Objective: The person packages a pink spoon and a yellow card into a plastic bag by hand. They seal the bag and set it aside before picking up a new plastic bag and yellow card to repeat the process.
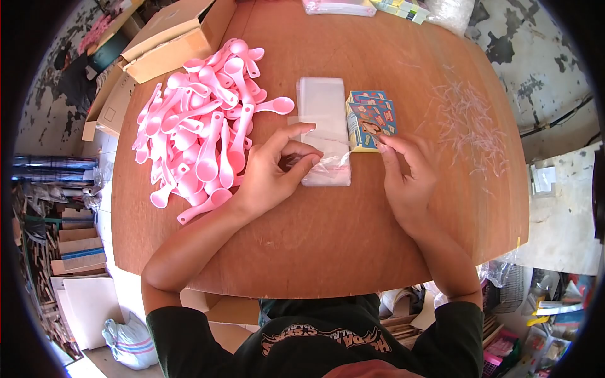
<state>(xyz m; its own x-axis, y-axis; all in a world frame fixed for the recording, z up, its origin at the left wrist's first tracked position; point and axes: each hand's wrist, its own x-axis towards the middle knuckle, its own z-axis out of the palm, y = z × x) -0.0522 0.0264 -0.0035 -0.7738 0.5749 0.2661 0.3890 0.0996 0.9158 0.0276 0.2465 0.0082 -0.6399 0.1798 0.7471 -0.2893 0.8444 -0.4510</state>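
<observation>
My left hand [277,165] is closed, its thumb and fingers on a thin clear plastic bag [332,165]. This bag lies over a stack of clear plastic bags [320,97] in the middle of the table. My right hand [408,173] is pinched at the lower right edge of a small printed card [367,129], blue and yellow, which lies on or just above a fanned stack of similar cards [376,97]. To the left of my left hand spreads a big heap of pink plastic spoons [208,113].
Thin clear plastic strips [469,120] are scattered on the right of the wooden table [277,252]. An open cardboard box [179,38] stands at the back left. Clear-wrapped packs [340,6] lie at the far edge. A tied white bag [129,343] sits on the floor.
</observation>
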